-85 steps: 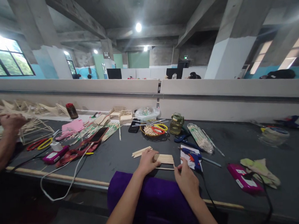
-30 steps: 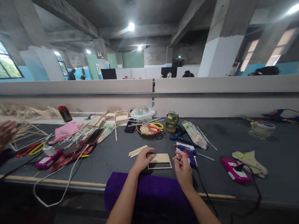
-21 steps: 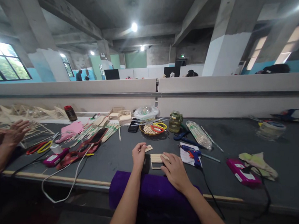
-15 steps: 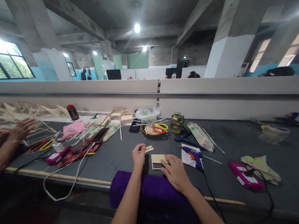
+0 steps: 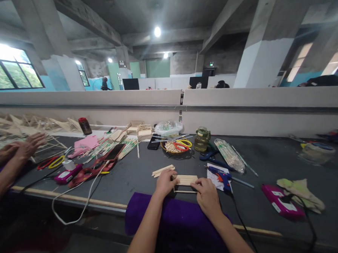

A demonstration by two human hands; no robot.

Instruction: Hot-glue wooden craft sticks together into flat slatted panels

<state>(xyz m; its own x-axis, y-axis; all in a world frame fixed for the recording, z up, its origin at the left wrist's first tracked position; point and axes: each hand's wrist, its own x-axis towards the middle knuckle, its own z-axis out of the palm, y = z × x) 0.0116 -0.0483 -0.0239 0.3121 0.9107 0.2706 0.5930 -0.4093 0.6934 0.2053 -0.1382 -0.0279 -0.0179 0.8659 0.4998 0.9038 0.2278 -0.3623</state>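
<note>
A small panel of pale wooden sticks [image 5: 185, 180] lies on the dark table in front of me, with an open frame part along its near side. My left hand [image 5: 165, 183] is closed on its left end, thumb and fingers pinched together. At the opposite end my right hand [image 5: 207, 192] pinches the panel's near right corner. Whether a separate stick is between the fingers is too small to tell. Just beyond my left hand lies a little pile of loose sticks [image 5: 163, 171]. A blue glue gun [image 5: 223, 178] rests on white paper right of my right hand.
A basket [image 5: 166, 150] of short sticks holds red and yellow scissors [image 5: 184, 144]. Behind stand a glass jar [image 5: 201, 139] and small wooden models [image 5: 144, 131]. Purple cloth [image 5: 173, 217] covers the near edge. At left are another person's hands [image 5: 28, 147]; at right, a pink box [image 5: 280, 202].
My left hand has left the loose sticks and come right to the panel's left end. My right hand has slid to the right end, uncovering more of the panel.
</note>
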